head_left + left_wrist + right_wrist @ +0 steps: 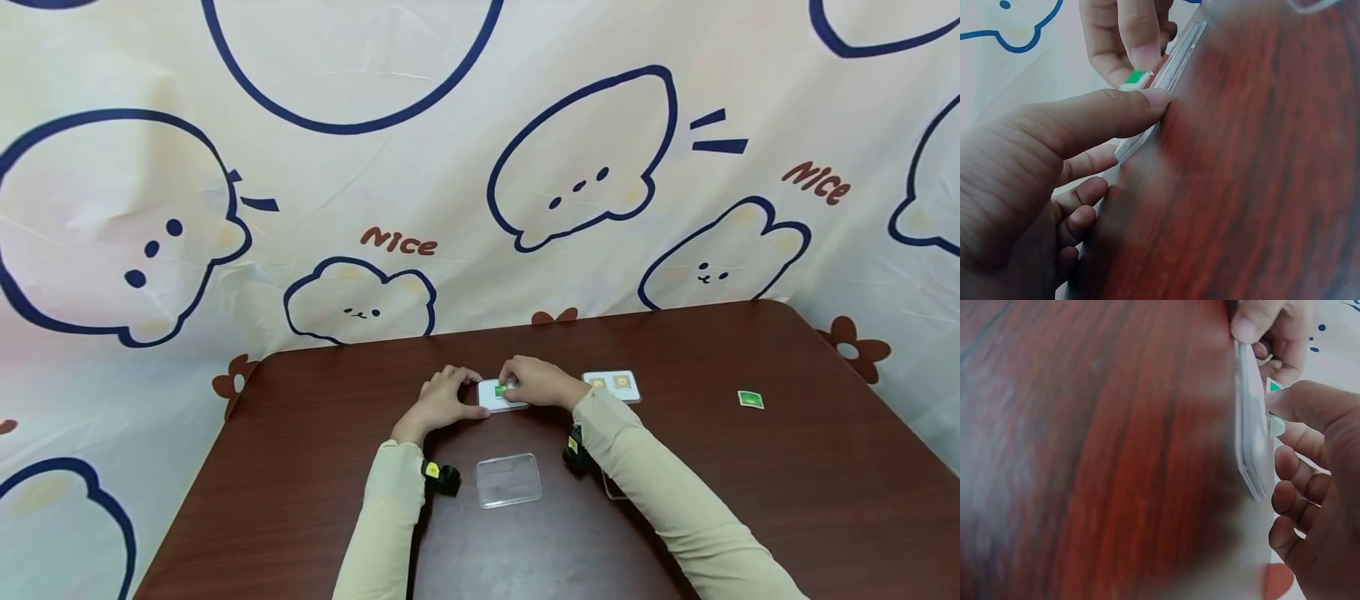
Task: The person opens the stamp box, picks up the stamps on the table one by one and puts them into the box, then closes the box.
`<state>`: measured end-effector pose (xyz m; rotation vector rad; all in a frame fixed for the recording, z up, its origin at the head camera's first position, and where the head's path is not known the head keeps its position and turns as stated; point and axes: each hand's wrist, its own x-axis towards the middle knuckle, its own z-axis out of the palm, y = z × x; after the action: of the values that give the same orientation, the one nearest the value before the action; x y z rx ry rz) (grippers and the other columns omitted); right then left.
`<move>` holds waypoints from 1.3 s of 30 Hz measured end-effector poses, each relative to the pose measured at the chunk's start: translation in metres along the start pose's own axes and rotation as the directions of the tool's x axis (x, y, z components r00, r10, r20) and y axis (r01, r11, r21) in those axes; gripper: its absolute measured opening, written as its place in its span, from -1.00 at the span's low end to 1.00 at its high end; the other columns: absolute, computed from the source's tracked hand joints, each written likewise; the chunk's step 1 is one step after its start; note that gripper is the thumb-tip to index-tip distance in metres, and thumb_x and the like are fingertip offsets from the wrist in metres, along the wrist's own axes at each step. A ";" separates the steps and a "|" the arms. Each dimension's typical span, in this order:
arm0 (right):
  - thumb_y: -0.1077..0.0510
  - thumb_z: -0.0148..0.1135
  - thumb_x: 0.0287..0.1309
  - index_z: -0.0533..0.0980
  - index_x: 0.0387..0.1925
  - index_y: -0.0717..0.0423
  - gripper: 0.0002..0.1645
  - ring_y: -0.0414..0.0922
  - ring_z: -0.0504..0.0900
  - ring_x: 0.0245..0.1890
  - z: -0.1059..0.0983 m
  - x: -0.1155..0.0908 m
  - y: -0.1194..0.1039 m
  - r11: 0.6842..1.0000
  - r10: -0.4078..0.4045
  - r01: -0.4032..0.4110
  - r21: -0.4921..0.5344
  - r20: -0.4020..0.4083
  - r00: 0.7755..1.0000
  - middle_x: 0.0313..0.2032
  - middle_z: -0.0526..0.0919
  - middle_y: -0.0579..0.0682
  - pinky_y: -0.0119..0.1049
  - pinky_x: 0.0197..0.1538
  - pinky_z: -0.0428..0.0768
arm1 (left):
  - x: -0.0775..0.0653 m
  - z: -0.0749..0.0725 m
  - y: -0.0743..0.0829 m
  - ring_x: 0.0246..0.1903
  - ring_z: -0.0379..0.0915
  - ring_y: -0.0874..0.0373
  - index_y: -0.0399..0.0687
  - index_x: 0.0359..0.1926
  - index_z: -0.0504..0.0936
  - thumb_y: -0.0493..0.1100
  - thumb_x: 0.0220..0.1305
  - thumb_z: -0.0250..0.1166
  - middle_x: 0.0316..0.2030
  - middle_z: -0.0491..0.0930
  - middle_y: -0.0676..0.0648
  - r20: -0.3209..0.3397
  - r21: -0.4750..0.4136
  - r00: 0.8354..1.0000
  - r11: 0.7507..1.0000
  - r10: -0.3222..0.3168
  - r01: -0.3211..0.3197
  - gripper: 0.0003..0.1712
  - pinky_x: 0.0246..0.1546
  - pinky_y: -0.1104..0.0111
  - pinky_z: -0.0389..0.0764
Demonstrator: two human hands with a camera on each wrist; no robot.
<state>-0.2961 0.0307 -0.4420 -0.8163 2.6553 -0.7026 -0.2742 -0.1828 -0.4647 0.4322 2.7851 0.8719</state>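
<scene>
A flat clear-edged case with a white inside [491, 403] lies on the dark table. My left hand [437, 402] holds it at its left end, with thumb and fingers on opposite edges. Over the case, my right hand [542, 382] pinches a small green stamp [500, 389] between thumb and fingers. The right wrist view shows the stamp's white, toothed edge [1278, 427] just above the case [1247, 415]. In the left wrist view the stamp's green part [1136, 76] shows under the right fingertips, and the rest is hidden.
Right of the hands sits a second white case [628, 392] with gold round pieces. Another green stamp [750, 400] lies farther right. A clear lid [509, 481] rests between the forearms; another clear edge [613, 490] shows partly under the right sleeve. A printed curtain [465, 183] hangs behind the table.
</scene>
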 end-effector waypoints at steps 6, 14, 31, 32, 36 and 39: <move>0.05 0.20 0.27 0.55 -0.06 0.08 -0.73 -0.17 0.40 -0.33 0.011 0.007 -0.003 0.998 -0.034 0.033 -0.052 -0.024 0.999 -0.25 0.51 -0.04 -0.27 -0.22 0.41 | -0.002 0.000 0.000 0.04 0.27 0.00 0.08 0.12 0.51 0.11 0.04 0.46 0.06 0.41 -0.07 0.007 -0.011 1.000 1.000 -0.002 0.002 -0.37 0.12 0.06 0.21; 0.02 0.22 0.26 0.55 -0.03 0.08 -0.68 -0.17 0.44 -0.31 0.012 0.009 -0.005 0.993 -0.058 0.051 -0.107 -0.059 0.997 -0.22 0.55 -0.02 -0.26 -0.20 0.45 | 0.000 -0.001 0.002 0.06 0.25 -0.03 0.06 0.11 0.51 0.09 0.04 0.47 0.06 0.41 -0.09 0.008 -0.016 1.000 1.000 -0.005 0.006 -0.38 0.18 0.03 0.17; 0.02 0.22 0.27 0.55 0.06 0.01 -0.64 -0.14 0.54 -0.15 -0.002 -0.005 0.001 0.995 -0.070 0.064 -0.073 -0.086 0.994 -0.12 0.58 -0.03 -0.19 -0.07 0.53 | 0.000 -0.001 0.003 0.04 0.26 -0.01 0.08 0.13 0.51 0.10 0.04 0.47 0.06 0.41 -0.09 0.009 -0.014 1.000 1.000 -0.004 0.004 -0.37 0.14 0.06 0.20; 0.03 0.21 0.27 0.55 0.06 0.01 -0.65 -0.15 0.53 -0.17 -0.005 -0.008 0.002 0.995 -0.076 0.069 -0.072 -0.091 0.993 -0.14 0.58 -0.04 -0.20 -0.09 0.53 | 0.000 -0.001 0.003 0.03 0.26 -0.01 0.08 0.13 0.51 0.10 0.03 0.47 0.06 0.41 -0.09 0.007 -0.016 1.000 1.000 -0.003 0.003 -0.37 0.13 0.06 0.20; 0.02 0.23 0.26 0.55 0.04 0.01 -0.65 -0.18 0.47 -0.28 -0.017 -0.021 0.010 0.993 -0.087 0.079 -0.084 -0.104 0.991 -0.24 0.54 -0.07 -0.26 -0.17 0.47 | -0.001 0.000 0.003 0.02 0.27 0.00 0.08 0.13 0.51 0.10 0.02 0.48 0.06 0.41 -0.09 0.001 -0.004 1.000 1.000 0.000 0.000 -0.36 0.12 0.07 0.21; 0.01 0.24 0.25 0.55 0.04 0.02 -0.64 -0.17 0.42 -0.30 -0.028 -0.035 0.016 0.996 -0.068 0.061 -0.065 -0.107 0.992 -0.28 0.51 -0.07 -0.28 -0.18 0.43 | -0.002 0.000 0.002 0.03 0.27 0.00 0.08 0.13 0.51 0.10 0.02 0.48 0.07 0.41 -0.09 -0.001 0.006 1.000 1.000 -0.003 0.003 -0.35 0.12 0.08 0.22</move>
<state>-0.2856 0.0730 -0.4225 -0.9089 2.7714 -0.7029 -0.2722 -0.1817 -0.4627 0.4285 2.7895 0.8634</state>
